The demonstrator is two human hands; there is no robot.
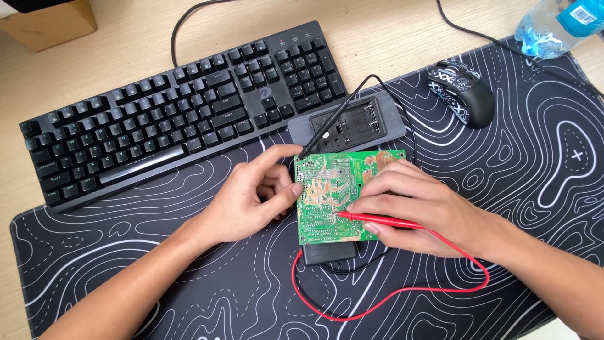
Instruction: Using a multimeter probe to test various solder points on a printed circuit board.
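Fingers (pixel 377 189) of right hand (pixel 421 211) pinch red probe (pixel 377 220) onto green circuit board (pixel 330 201) | left hand (pixel 251 198) pinches black probe (pixel 321 138), steadying board's edge | board on patterned mat (pixel 535 189), before keyboard (pixel 182 107).

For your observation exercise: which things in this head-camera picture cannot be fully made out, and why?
- Dark box beneath the green circuit board: head view, the board covers most of it.
- Water bottle: cut by the top edge.
- Cardboard box: cut by the top edge.
- Board's solder traces: too small.
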